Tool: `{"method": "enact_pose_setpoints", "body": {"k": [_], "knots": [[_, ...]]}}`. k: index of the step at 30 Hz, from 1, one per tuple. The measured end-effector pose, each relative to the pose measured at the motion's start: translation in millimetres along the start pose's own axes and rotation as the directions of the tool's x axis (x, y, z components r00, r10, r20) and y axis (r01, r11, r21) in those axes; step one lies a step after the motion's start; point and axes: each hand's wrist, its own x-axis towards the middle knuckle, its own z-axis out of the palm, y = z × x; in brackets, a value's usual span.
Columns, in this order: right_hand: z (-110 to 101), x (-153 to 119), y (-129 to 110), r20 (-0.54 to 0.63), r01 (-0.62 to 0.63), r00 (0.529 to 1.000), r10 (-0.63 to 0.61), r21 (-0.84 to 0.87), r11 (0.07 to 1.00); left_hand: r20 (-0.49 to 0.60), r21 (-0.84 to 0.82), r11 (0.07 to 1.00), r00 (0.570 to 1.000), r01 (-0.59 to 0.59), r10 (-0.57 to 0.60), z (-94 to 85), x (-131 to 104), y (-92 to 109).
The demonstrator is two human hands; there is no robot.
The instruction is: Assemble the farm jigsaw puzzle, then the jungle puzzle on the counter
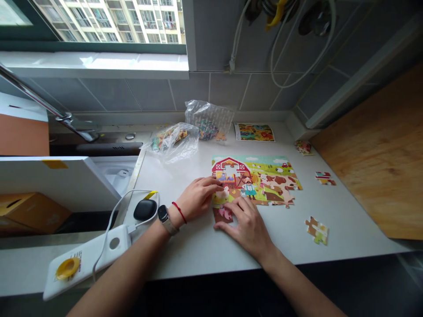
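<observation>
A partly joined farm jigsaw puzzle (pixel 274 169) lies flat on the white counter, showing a red barn, a farmer and a brown-and-white cow. A gap shows in the barn's upper part. My left hand (pixel 200 196) rests at the puzzle's left edge, fingers stretched over its border pieces. At the lower left corner, my right hand (pixel 247 224) has thumb and index finger around a puzzle piece with a pink pig (pixel 223 214). That piece sits against the puzzle's lower edge; whether it is fully locked in I cannot tell.
Loose joined pieces (pixel 317 230) lie at right, with more pieces (pixel 325 178) and a small pile (pixel 304 147) behind. Clear plastic bags (pixel 176 143) of pieces and a picture card (pixel 254 132) stand at back. At left are a power bank (pixel 114 243), a black case (pixel 145 210) and yellow tape (pixel 68 267).
</observation>
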Motion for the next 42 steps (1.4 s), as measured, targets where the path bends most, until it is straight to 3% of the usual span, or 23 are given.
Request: {"method": "enact_pose_setpoints", "body": {"k": [14, 42], "knots": [[0.6, -5.9, -0.9, -0.031, 0.016, 0.999, -0.016, -0.006, 1.000, 0.084, -0.008, 1.000, 0.996, -0.019, 0.019, -5.1, -2.0, -4.3], [0.8, -6.0, -2.1, -0.018, 0.025, 0.999, -0.027, -0.072, 0.997, 0.085, -0.043, 0.999, 0.996, 0.012, -0.009, -5.8, 0.5, -6.9]]}}
